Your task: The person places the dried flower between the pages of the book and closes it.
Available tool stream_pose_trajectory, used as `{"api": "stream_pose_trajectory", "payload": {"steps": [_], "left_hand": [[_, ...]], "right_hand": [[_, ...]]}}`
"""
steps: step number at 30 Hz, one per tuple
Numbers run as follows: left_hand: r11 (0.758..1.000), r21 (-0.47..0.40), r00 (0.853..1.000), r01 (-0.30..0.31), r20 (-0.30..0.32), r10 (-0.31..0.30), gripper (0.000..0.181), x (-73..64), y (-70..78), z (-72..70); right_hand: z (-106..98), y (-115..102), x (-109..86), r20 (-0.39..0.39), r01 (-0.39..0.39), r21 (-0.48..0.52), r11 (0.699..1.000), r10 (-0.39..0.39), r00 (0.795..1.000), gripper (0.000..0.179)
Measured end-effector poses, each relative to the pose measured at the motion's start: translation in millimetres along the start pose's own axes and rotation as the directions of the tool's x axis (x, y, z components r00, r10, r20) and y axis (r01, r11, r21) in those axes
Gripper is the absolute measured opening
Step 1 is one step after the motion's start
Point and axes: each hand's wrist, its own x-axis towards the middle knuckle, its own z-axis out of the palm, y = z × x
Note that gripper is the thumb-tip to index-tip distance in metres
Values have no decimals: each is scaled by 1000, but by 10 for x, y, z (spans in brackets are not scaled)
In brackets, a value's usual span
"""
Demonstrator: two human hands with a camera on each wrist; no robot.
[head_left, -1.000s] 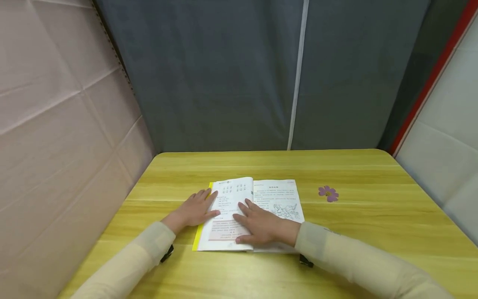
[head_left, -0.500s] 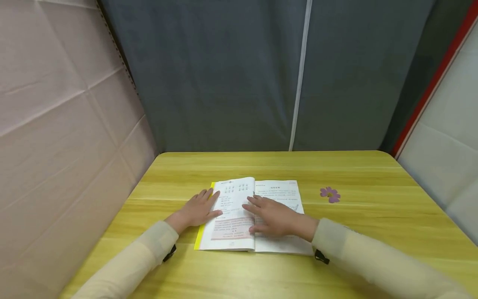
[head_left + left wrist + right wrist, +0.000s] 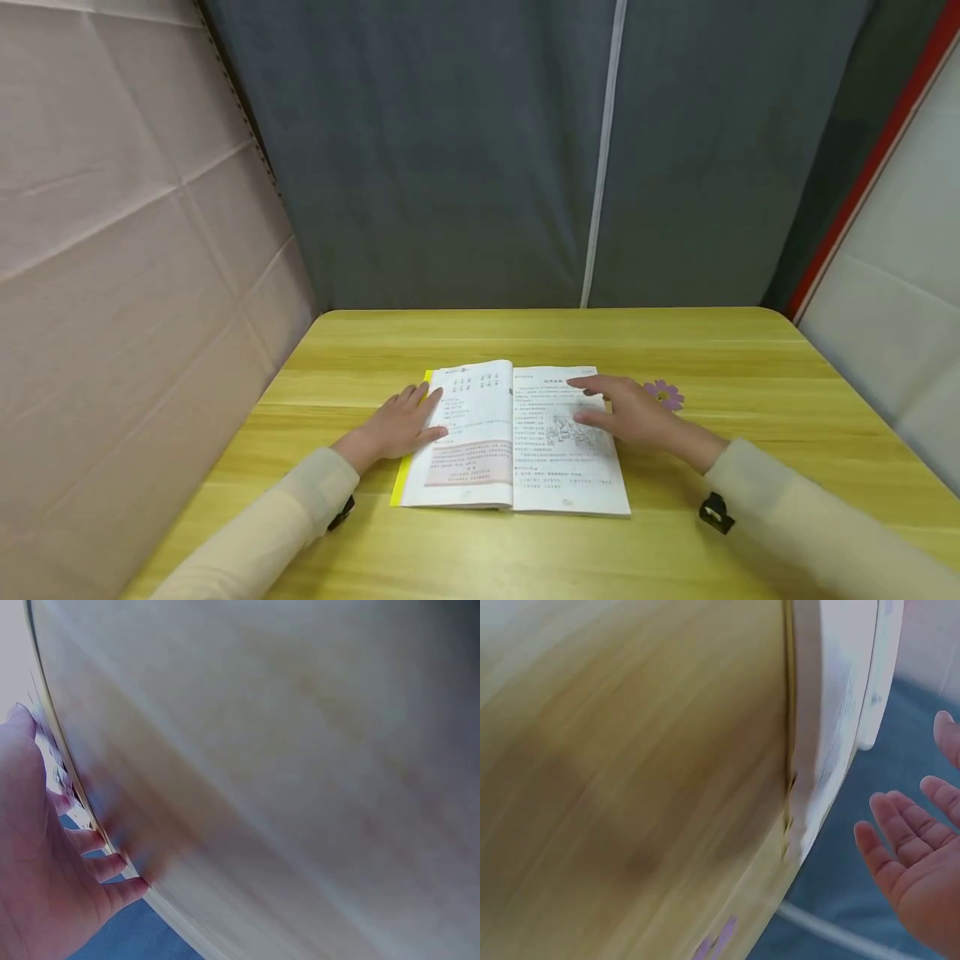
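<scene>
An open book [image 3: 566, 492] with printed pages and a yellow cover edge lies on the wooden table. My left hand [image 3: 395, 425] rests on its left edge, fingers spread over the page margin; in the left wrist view the same hand [image 3: 52, 862] shows its fingertips along the book and table. Above the right page hovers my right hand [image 3: 633, 412], fingers extended and thumb apart, holding nothing. The right wrist view shows this hand [image 3: 922, 862] raised clear of the book's page edges [image 3: 832, 735]. A purple flower [image 3: 666, 395] lies just beyond the right hand, partly covered by it.
The table [image 3: 480, 554] has rounded far corners. A dark grey curtain [image 3: 450, 167] with a pale vertical strip hangs behind it. Pale cloth walls stand at the left [image 3: 135, 250] and the right [image 3: 900, 275].
My right hand has moved right, from the left page near the spine to above the right page's outer edge, uncovering the picture there. The left hand stays on the book's left edge.
</scene>
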Motion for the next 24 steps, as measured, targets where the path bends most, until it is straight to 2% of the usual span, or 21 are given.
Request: {"api": "stream_pose_trajectory", "payload": {"steps": [4,7,10,13,15,19,24], "left_hand": [[1000,-9,1000,0,-4,0,78,-5,13,-12],[1000,-16,1000,-3,-4,3,78,-7,12,-13],[1000,-13,1000,-4,-2,4,79,-2,5,-6],[1000,-11,1000,-3,-2,3,78,3,-3,-3],[1000,-12,1000,-3,-1,3,78,3,-4,-5],[1000,-15,1000,-2,-2,2,78,1,1,-8],[1000,-12,1000,-3,-11,3,77,-3,6,-2]], "right_hand": [[-161,196,-95,-40,-96,63,993,99,994,50],[-308,332,-153,-49,-183,110,977,189,981,48],[-458,454,-199,-12,-281,217,935,290,957,52],[-565,590,-237,33,-338,310,888,346,938,54],[-600,695,-261,28,-336,302,892,344,939,54],[-611,908,-294,-19,-326,201,924,337,941,54],[-600,1106,-312,-39,-363,186,913,376,926,56]]}}
